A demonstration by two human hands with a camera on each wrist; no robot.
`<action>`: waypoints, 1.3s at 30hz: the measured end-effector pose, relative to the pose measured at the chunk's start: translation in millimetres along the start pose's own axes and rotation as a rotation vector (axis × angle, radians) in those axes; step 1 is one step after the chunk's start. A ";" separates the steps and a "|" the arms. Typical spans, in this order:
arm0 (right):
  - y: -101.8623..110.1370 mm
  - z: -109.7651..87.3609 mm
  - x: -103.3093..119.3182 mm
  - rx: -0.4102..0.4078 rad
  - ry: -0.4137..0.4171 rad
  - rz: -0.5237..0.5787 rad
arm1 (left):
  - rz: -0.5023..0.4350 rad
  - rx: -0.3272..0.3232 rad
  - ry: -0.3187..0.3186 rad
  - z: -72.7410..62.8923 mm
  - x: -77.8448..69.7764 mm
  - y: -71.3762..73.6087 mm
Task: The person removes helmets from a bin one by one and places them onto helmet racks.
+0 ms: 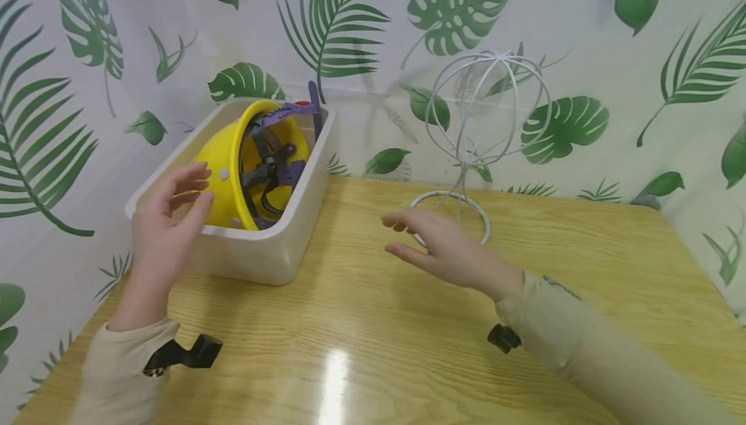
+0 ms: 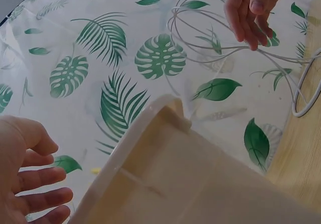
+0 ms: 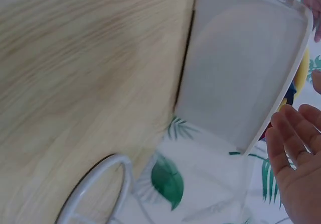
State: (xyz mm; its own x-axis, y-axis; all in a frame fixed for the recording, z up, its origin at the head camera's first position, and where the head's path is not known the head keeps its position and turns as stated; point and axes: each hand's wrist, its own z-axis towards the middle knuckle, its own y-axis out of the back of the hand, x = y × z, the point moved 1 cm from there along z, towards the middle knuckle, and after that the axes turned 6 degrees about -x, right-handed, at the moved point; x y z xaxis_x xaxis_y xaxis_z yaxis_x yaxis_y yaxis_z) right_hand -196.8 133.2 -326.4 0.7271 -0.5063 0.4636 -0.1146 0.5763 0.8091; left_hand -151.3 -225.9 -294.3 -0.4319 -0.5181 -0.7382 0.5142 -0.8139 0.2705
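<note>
A yellow hard hat [image 1: 218, 146] lies tilted on its side in a white plastic bin [image 1: 256, 260], its purple and black inner harness [image 1: 268, 169] facing right. My left hand [image 1: 169, 218] hovers by the bin's near left rim beside the hat, fingers loosely bent and holding nothing. The left wrist view shows that hand [image 2: 35, 179] apart from the bin wall [image 2: 185, 179]. Over the table, in front of a white wire stand [image 1: 468, 157], my right hand [image 1: 445, 247] is held with relaxed fingers and an empty palm [image 3: 301, 169].
The wire stand has a round cage top and a ring base [image 1: 488, 224] on the wooden table [image 1: 361, 321]. Something red [image 1: 303, 103] shows at the bin's back corner. A leaf-patterned covering [image 1: 361, 17] rises behind the table.
</note>
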 end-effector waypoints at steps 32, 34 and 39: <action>-20.5 170.6 79.3 -0.115 0.297 0.049 | 0.118 -0.116 0.268 -21.6 52.6 39.4; -25.5 181.5 82.4 -0.079 0.266 0.030 | 0.083 -0.129 0.257 -23.2 55.2 37.3; -38.5 203.2 88.5 0.012 0.204 -0.062 | -0.030 -0.164 0.238 -25.1 60.6 34.3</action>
State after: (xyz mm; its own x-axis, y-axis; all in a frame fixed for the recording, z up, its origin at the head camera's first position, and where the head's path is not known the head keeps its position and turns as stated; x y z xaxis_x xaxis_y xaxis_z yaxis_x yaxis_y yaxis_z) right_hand -265.6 -64.1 -243.2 0.8546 -0.3998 0.3313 -0.0728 0.5395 0.8388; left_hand -141.2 -278.6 -345.3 -0.2729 -0.4029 -0.8736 0.6255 -0.7642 0.1570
